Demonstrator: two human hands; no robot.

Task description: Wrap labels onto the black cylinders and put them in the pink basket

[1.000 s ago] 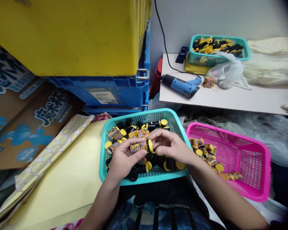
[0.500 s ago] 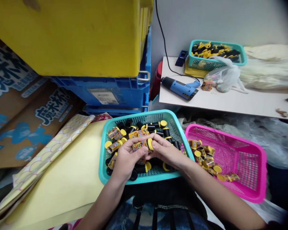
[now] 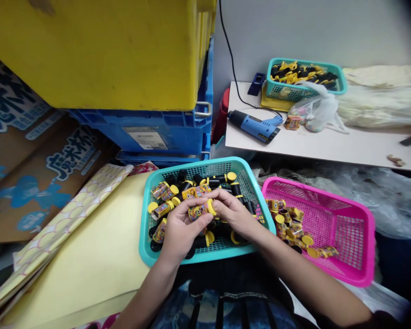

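Above the turquoise basket, a small cylinder with a yellow end and a colourful printed sleeve is held between both hands. My left hand is closed around its sleeved body, thumb along the near side. My right hand pinches the yellow end, with its fingers bent over the top. Under and around the hands lie black cylinders with yellow ends, some bare and others wrapped in printed sleeves. The cylinder's underside is hidden by my fingers.
At the right a pink basket holds several sleeved cylinders. A blue heat gun, a plastic bag and another turquoise basket of black and yellow parts sit on the white table. Stacked yellow and blue crates stand ahead.
Both hands stay on the same cylinder, which is tilted slightly differently. My right fingers have shifted a little at the yellow end. The whole view has moved slightly.
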